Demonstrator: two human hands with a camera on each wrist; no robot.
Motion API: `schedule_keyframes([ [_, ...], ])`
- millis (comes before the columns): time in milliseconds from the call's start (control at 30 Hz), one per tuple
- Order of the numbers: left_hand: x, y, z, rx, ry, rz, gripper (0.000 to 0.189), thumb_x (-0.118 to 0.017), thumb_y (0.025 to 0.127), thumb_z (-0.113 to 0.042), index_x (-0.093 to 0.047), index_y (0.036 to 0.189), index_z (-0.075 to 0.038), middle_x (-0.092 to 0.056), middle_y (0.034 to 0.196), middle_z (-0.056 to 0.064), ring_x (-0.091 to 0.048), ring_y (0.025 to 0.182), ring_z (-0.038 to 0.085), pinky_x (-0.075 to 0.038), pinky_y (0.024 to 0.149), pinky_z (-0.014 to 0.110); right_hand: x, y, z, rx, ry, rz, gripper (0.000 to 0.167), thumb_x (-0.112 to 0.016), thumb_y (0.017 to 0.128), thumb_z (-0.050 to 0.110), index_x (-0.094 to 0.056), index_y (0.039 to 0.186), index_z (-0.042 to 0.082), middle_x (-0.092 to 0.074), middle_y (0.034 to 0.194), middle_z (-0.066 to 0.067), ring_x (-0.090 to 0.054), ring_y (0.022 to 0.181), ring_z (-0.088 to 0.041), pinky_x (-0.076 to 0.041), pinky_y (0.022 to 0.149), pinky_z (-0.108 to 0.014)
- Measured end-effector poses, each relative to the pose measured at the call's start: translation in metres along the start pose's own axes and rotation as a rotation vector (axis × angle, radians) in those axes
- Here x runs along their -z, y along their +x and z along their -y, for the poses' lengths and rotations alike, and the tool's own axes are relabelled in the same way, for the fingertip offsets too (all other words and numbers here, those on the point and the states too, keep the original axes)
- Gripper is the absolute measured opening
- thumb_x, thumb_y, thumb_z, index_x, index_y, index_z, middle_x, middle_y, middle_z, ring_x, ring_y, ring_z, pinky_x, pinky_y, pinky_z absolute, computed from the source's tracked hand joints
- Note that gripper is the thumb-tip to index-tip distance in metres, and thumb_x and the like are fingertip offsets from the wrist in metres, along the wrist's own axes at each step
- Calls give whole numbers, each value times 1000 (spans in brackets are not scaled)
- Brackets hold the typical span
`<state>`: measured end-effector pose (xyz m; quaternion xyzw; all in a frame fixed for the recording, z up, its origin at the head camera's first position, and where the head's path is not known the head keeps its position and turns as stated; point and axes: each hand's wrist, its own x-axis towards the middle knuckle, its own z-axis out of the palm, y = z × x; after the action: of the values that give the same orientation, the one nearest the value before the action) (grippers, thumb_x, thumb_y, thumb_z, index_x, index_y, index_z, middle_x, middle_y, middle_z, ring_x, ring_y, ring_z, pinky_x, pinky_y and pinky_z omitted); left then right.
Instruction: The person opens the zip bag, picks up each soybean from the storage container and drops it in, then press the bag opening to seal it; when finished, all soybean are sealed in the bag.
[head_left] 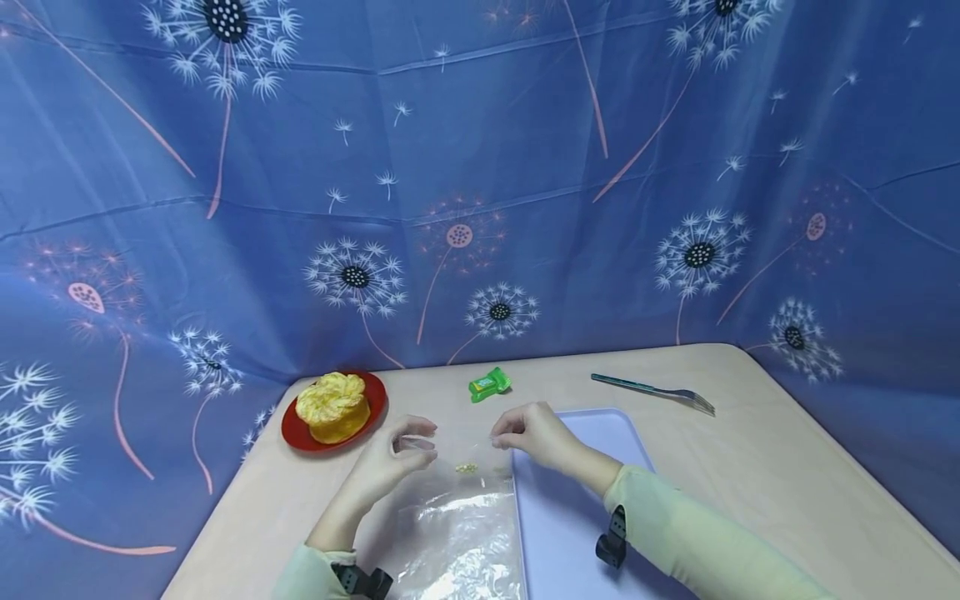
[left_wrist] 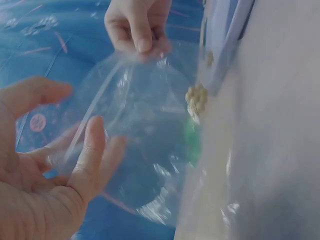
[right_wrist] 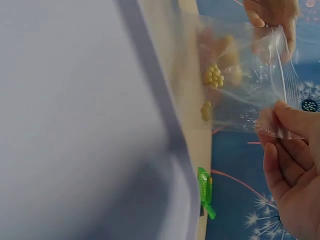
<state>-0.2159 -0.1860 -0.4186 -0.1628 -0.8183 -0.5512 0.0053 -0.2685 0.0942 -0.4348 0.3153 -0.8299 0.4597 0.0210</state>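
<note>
A clear zip-seal plastic bag (right_wrist: pixel 245 80) stands upright between the two hands, its zip strip along the top. Small round pale-yellow pieces (right_wrist: pixel 214 76) lie clustered in two spots along its bottom. At one top corner my right hand (head_left: pixel 532 433) pinches the bag between thumb and fingers. My left hand (head_left: pixel 390 462) is at the opposite top corner, thumb and fingers apart, with fingers against the film. In the left wrist view the bag bulges wide near those spread fingers (left_wrist: pixel 95 145).
A lavender tray (head_left: pixel 585 500) sits under the right forearm. Clear plastic film (head_left: pixel 457 542) covers the near table. A yellow cake (head_left: pixel 333 408) stands on a red plate (head_left: pixel 296 433) at left. Farther back are a green wrapped packet (head_left: pixel 489 384) and a fork (head_left: pixel 652 390). A blue dandelion-print curtain (head_left: pixel 480 167) surrounds the table.
</note>
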Motion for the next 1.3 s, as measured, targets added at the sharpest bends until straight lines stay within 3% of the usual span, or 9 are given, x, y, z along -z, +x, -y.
schedule_keyframes([
  [200,16,-1,2,35,-108,-54,52,-80,87,-7,-62,136,1,-72,114,19,-73,100,23,-57,84,28,6,1,9,-45,54,-27,7,-79,88,10,-79,92,5,-75,80,4,-70,71,-9,-57,65,-26],
  [367,19,1,2,64,-143,-122,31,-74,91,-3,-70,119,10,-75,102,20,-74,91,23,-59,81,31,10,0,13,-56,63,-25,9,-79,89,11,-79,93,4,-75,80,3,-71,72,-11,-57,68,-26],
  [633,21,-1,-1,74,-115,-172,19,-76,91,-8,-76,107,4,-76,97,15,-75,88,22,-58,76,29,18,-4,18,-86,110,-37,9,-78,90,13,-79,93,5,-75,80,3,-71,74,-13,-60,74,-45],
  [767,25,1,-6,5,44,-171,25,-80,88,-14,-76,111,-6,-76,105,7,-69,101,23,-52,91,39,17,-5,21,-77,137,-35,9,-78,90,13,-79,93,4,-76,81,1,-72,75,-14,-60,74,-43],
  [833,24,5,-13,-66,142,-169,33,-83,86,-18,-74,117,-10,-73,113,4,-64,110,25,-46,103,47,16,-4,22,-65,143,-32,10,-78,90,13,-79,93,3,-76,82,0,-72,75,-15,-60,73,-38],
  [933,14,15,-29,-172,314,-118,46,-85,83,-25,-70,126,-15,-69,124,1,-60,120,26,-40,108,53,14,-4,23,-47,143,-29,9,-78,89,11,-79,92,3,-76,82,-2,-72,75,-15,-60,72,-33],
  [1033,-2,27,-46,-276,482,2,47,-84,84,-30,-70,126,-13,-70,123,-1,-62,119,24,-46,102,50,13,-3,25,-32,127,-30,8,-79,89,11,-79,92,4,-76,82,-1,-71,73,-13,-58,71,-28],
  [1133,-19,38,-55,-343,603,114,34,-82,86,-30,-74,114,-14,-74,109,-3,-68,105,17,-54,90,41,12,-3,27,-20,113,-27,8,-79,89,12,-79,92,4,-76,82,0,-71,73,-12,-58,71,-27],
  [1300,-34,45,-58,-393,672,147,7,-80,85,-20,-73,86,-20,-70,83,-11,-66,80,8,-55,73,30,11,-4,29,-1,111,-19,7,-79,90,14,-80,92,7,-75,82,1,-71,73,-12,-58,71,-27],
])
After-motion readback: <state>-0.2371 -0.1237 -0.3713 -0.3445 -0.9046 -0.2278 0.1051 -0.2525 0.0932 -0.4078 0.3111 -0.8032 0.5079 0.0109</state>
